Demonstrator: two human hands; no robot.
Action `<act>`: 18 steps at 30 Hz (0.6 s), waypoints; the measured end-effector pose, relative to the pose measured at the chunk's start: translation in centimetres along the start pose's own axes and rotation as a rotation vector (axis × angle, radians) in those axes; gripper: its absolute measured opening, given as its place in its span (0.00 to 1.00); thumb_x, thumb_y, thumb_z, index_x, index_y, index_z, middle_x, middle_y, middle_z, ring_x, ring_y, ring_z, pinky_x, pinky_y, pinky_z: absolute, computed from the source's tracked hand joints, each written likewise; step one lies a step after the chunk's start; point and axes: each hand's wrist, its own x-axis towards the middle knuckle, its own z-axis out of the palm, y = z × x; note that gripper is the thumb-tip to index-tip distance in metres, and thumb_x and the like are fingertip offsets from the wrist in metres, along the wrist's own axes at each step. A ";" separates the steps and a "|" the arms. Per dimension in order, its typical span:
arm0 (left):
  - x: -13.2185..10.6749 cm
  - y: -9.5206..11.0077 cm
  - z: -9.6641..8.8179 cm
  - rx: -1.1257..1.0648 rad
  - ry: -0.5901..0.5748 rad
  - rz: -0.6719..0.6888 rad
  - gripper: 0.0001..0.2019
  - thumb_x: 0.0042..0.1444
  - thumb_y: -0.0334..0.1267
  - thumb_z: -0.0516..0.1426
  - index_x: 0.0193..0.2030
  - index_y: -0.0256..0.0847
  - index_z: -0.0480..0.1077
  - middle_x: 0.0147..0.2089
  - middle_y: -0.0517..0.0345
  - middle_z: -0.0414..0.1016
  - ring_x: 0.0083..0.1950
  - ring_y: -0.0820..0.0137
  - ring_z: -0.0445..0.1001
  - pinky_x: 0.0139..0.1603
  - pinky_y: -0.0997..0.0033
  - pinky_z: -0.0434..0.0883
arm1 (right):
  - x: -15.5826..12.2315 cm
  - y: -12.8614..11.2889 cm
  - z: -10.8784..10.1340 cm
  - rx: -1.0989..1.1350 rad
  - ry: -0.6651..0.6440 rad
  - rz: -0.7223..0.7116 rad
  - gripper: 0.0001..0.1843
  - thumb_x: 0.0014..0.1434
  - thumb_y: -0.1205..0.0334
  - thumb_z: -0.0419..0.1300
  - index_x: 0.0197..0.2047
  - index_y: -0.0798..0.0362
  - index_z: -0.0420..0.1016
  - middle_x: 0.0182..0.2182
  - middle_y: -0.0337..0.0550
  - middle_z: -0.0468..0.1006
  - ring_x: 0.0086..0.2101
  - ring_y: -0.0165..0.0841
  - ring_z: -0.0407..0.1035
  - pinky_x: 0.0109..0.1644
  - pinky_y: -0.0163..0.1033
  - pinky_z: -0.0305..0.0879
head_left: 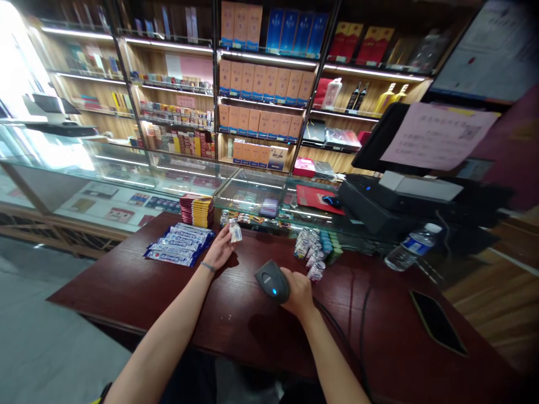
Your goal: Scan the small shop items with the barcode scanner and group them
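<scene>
My left hand (pixel 219 248) is raised over the dark red counter (pixel 168 292) and pinches a small clear bottle (pixel 234 230) by its lower part. My right hand (pixel 298 292) grips a grey handheld barcode scanner (pixel 272 279) with a blue light, its head turned toward the bottle. A black cable runs from the scanner back along my right arm. Several more small clear bottles (pixel 309 251) stand and lie in a cluster just right of the scanner.
Blue flat packs (pixel 179 245) lie fanned at the left, with a stack of red and yellow packs (pixel 196 210) behind. A water bottle (pixel 411 246), a black phone (pixel 438 321) and a cash register (pixel 400 199) are at the right. Glass display cases and stocked shelves stand beyond.
</scene>
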 end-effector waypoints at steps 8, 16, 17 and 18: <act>0.0 -1.5 1.9 0.243 0.035 0.062 0.25 0.43 0.36 0.73 0.48 0.38 0.72 0.47 0.54 0.78 0.46 0.69 0.76 0.49 0.70 0.70 | -0.7 2.2 -1.7 -0.056 0.091 0.027 0.17 0.59 0.59 0.56 0.49 0.57 0.71 0.28 0.44 0.78 0.25 0.33 0.70 0.30 0.38 0.62; 0.1 -6.2 6.7 0.649 -0.034 0.151 0.26 0.37 0.38 0.73 0.40 0.41 0.65 0.39 0.58 0.76 0.41 0.67 0.76 0.47 0.64 0.71 | -3.9 5.4 -4.7 -0.170 0.154 0.138 0.20 0.59 0.55 0.58 0.52 0.55 0.72 0.32 0.47 0.80 0.30 0.37 0.75 0.35 0.41 0.72; -0.1 -7.0 7.6 0.684 -0.047 0.161 0.25 0.37 0.38 0.72 0.39 0.41 0.65 0.39 0.58 0.75 0.41 0.67 0.76 0.47 0.64 0.71 | -4.3 5.8 -5.1 -0.185 0.160 0.153 0.20 0.59 0.55 0.58 0.52 0.56 0.72 0.33 0.48 0.80 0.30 0.38 0.75 0.35 0.41 0.72; -0.2 -7.8 8.4 0.712 -0.061 0.166 0.24 0.37 0.38 0.72 0.39 0.42 0.65 0.38 0.58 0.75 0.42 0.66 0.76 0.47 0.64 0.71 | -4.7 6.2 -5.6 -0.196 0.167 0.168 0.20 0.59 0.55 0.59 0.52 0.56 0.72 0.33 0.48 0.80 0.30 0.38 0.75 0.35 0.41 0.72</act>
